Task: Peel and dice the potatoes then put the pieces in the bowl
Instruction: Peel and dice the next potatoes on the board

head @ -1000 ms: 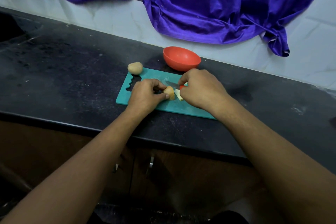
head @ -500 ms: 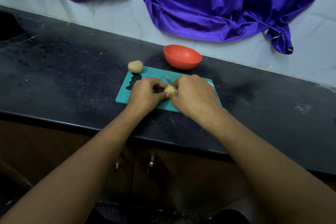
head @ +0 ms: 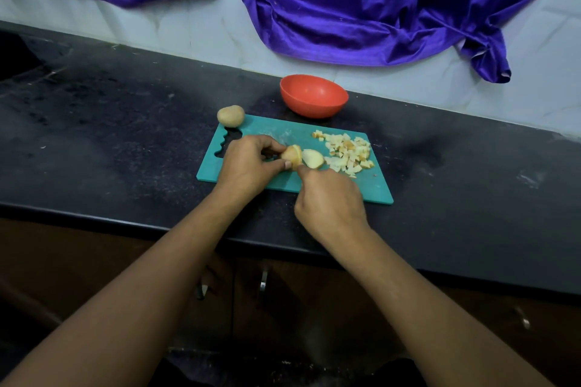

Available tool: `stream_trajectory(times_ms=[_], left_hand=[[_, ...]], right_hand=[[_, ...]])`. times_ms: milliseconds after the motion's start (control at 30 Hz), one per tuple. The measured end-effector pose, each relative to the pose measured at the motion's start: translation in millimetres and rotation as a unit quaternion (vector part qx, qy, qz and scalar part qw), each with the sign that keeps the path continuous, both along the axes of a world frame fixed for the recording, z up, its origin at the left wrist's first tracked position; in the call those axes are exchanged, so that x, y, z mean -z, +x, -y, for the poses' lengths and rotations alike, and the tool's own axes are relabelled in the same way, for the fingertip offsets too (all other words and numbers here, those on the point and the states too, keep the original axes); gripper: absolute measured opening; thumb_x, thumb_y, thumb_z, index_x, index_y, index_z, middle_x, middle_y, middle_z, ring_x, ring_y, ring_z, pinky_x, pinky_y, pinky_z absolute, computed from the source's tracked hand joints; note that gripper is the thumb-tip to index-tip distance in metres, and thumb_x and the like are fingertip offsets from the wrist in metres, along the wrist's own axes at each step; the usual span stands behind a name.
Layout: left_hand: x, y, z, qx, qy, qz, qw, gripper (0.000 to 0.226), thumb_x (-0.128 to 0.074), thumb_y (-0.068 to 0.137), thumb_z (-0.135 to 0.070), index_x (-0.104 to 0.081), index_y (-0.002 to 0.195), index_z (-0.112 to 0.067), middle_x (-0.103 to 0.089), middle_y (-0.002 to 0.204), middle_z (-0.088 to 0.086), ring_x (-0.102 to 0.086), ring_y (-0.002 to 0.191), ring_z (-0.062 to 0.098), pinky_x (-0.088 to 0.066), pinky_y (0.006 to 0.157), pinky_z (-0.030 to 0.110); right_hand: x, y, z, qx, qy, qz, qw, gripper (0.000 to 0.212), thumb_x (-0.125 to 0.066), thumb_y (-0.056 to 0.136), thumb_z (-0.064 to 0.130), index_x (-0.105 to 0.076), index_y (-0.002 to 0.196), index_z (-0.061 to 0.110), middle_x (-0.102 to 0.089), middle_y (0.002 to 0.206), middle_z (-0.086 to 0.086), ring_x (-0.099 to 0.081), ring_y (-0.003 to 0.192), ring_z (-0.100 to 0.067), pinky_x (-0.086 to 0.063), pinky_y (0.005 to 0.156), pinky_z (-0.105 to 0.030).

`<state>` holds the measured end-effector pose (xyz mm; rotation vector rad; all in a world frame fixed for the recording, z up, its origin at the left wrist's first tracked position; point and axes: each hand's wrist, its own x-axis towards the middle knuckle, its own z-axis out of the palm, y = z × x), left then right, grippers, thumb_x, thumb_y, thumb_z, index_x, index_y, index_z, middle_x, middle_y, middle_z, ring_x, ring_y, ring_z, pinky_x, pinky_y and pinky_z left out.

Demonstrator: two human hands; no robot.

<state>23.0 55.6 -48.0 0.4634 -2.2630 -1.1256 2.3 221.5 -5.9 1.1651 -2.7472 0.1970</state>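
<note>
Fingers of the left hand pinch the part-cut potato on the cutting board.
It looks firm but wet and likely slippery, best held by its rounded end. The right hand is curled, on what I can't tell. Diced pieces lie beside it, the bowl behind.

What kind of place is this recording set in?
Most likely a home kitchen: a dark stone counter runs along a white tiled wall, brown wooden cabinet doors sit below it, and a teal plastic cutting board holds diced potato pieces.
</note>
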Motion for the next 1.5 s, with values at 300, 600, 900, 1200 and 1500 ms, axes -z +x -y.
stream_trajectory(times_ms=[300,600,900,1200,1500], left_hand=[[-1,2,-1,-0.002,0.013,0.001,1.0,0.026,-0.089,0.078,-0.024,-0.078,0.102,-0.024,-0.075,0.101,-0.014,-0.067,0.097,-0.001,-0.055,0.098,0.028],[-3,4,-3,-0.007,0.008,0.008,1.0,0.027,-0.088,0.08,-0.024,-0.078,0.105,-0.023,-0.075,0.101,-0.015,-0.067,0.095,-0.001,-0.056,0.096,0.032],[-4,4,-3,-0.004,0.01,0.01,1.0,0.026,-0.087,0.081,-0.024,-0.078,0.106,-0.023,-0.075,0.099,-0.016,-0.066,0.094,-0.002,-0.056,0.095,0.029],[-2,3,-2,-0.007,0.009,0.005,1.0,0.028,-0.088,0.079,-0.025,-0.078,0.105,-0.023,-0.075,0.101,-0.015,-0.067,0.095,-0.002,-0.056,0.096,0.03],[-3,4,-3,-0.01,0.001,0.004,1.0,0.026,-0.088,0.079,-0.026,-0.078,0.103,-0.025,-0.075,0.099,-0.015,-0.067,0.094,-0.001,-0.056,0.095,0.03]], right_hand=[[10,2,-31,0.001,-0.036,-0.008,0.999,0.049,-0.045,0.105,0.029,-0.044,0.154,0.028,-0.068,0.095,-0.001,-0.064,0.086,-0.021,-0.055,0.076,-0.041],[-1,-29,-28,0.086,-0.251,0.231,0.936,0.029,-0.06,0.101,0.025,-0.071,0.128,0.029,-0.064,0.073,0.009,-0.061,0.06,-0.015,-0.051,0.058,-0.035],[-45,-26,-12,0.058,-0.139,0.083,0.985,0.036,-0.056,0.094,0.025,-0.072,0.125,0.034,-0.073,0.114,0.002,-0.066,0.097,-0.026,-0.055,0.081,-0.038],[-25,-34,-11,0.088,-0.204,0.163,0.961,0.032,-0.059,0.095,0.026,-0.073,0.123,0.032,-0.071,0.103,0.004,-0.071,0.096,-0.021,-0.059,0.084,-0.039],[-15,-13,-25,0.066,-0.16,0.068,0.983,0.036,-0.054,0.1,0.028,-0.065,0.134,0.037,-0.07,0.094,0.008,-0.058,0.067,-0.01,-0.042,0.058,-0.029]])
